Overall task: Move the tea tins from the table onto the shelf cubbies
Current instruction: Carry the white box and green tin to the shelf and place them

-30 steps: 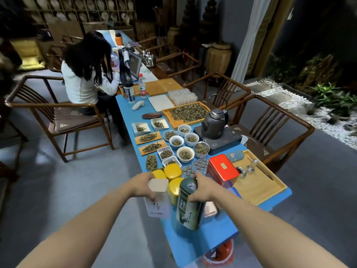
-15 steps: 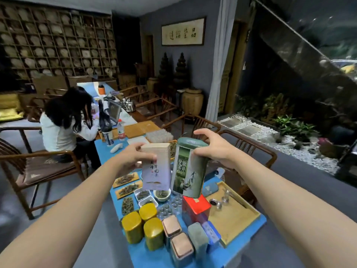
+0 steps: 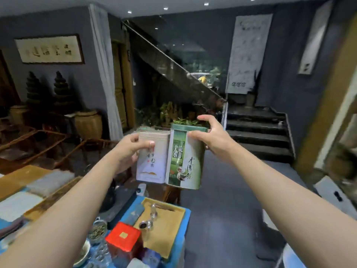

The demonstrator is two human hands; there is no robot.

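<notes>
Tins are both in the air above the table (image 3: 123, 215) end: the white tin (image 3: 152, 157) is clasped in the left hand (image 3: 127, 151), the green tin (image 3: 185, 157) in the right hand (image 3: 210, 136) near its lid. They touch side by side. They seem stiff, light and smooth, so gripping the walls is safer than the lids.

Bare forearms (apparently no sleeves).
</notes>
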